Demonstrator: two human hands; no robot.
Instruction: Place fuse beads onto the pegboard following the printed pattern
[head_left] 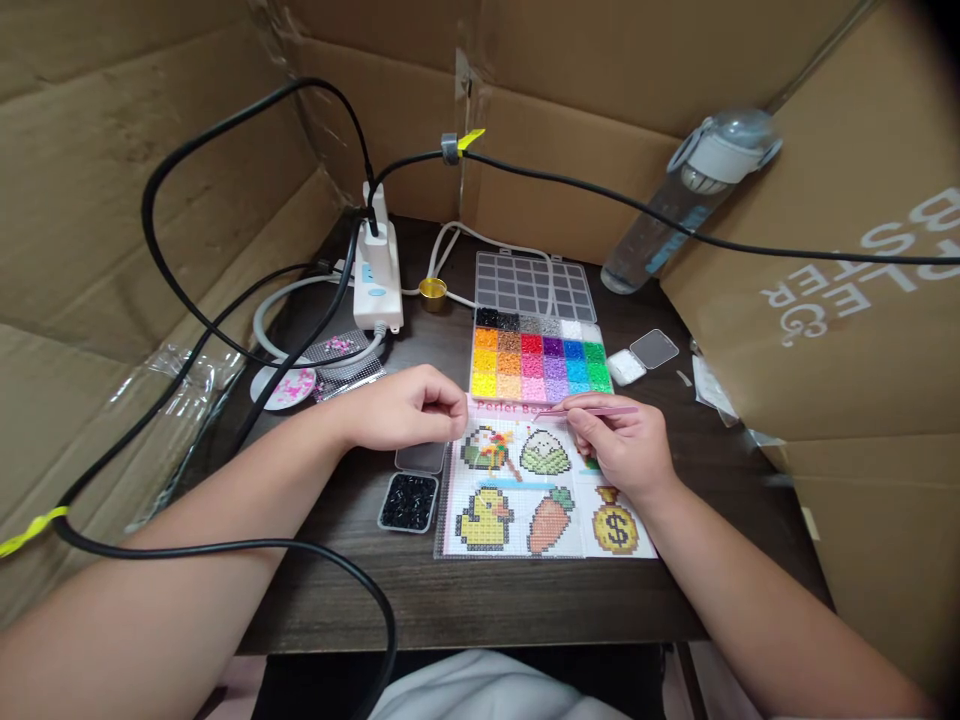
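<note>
Nearest you, grey cloth (487, 685) lies over your lap, and a black cable (367, 580) loops across your left forearm. On the dark bench (330, 605), close to its near edge, lies the picture sheet (626, 545), with a clear board (442, 540) over its left part. Its near row shows a duck, a carrot and a money bag. Just left of the sheet stands a small box of black beads (409, 502), its lid open on the far side. Your left hand (427, 408) is at the sheet's far left corner with the fingers curled in narrow; you cannot tell whether they pinch anything. Your right hand (626, 445) grips pink tweezers (621, 410), held nearly level, their tip pointing left above the sheet's far part. Just past the sheet sits the bead tray (532, 350), its compartments filled by colour and its clear lid tipped back. To its right is a little box of white beads (627, 367); to its left, a round dish (283, 388) carries pink beads. Farther off stand a white power strip (377, 285), a gold cup (433, 293) and a tilted water bottle (690, 200) near the cardboard walls (555, 130).
</note>
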